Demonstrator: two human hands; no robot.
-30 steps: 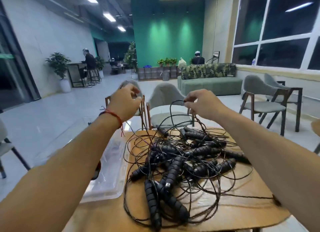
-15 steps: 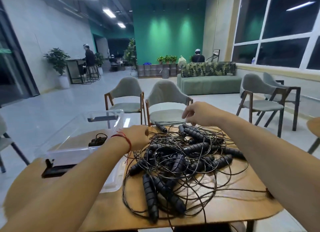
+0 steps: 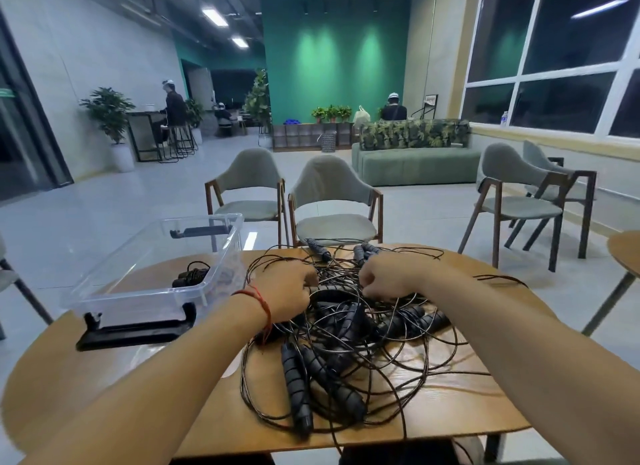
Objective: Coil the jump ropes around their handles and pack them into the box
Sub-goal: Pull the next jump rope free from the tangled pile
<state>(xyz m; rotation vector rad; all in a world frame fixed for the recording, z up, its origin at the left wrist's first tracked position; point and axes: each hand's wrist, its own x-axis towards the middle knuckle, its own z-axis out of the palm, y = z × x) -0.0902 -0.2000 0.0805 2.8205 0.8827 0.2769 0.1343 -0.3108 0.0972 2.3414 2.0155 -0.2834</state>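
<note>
1. Head view: a tangled heap of black jump ropes [image 3: 346, 346] lay on the right half of a round wooden table [image 3: 104, 378], with thin cords looping out over the tabletop and thick ribbed handles crossing one another in the middle.
2. The left hand [image 3: 287, 291] was on the far-left part of the heap, knuckles up, with its fingers curled down and clenched on some of the cords. Which rope they belonged to could not be told.
3. A red string bracelet [image 3: 258, 300] circled the left wrist.
4. The right hand [image 3: 388, 281] was near it on the far-right part of the heap, apart from the left hand. Its fingers were also bent under and pinching cords in the tangle.
5. A clear plastic box [image 3: 221, 256] stood open on the left side of the table, just beside the heap.
6. One coiled rope [image 3: 191, 277] already lay inside the box, near its right wall.
7. A black clip [image 3: 135, 333] ran along the near end of the box.
8. Two grey chairs [image 3: 332, 201] stood beyond the far edge of the table.
</note>
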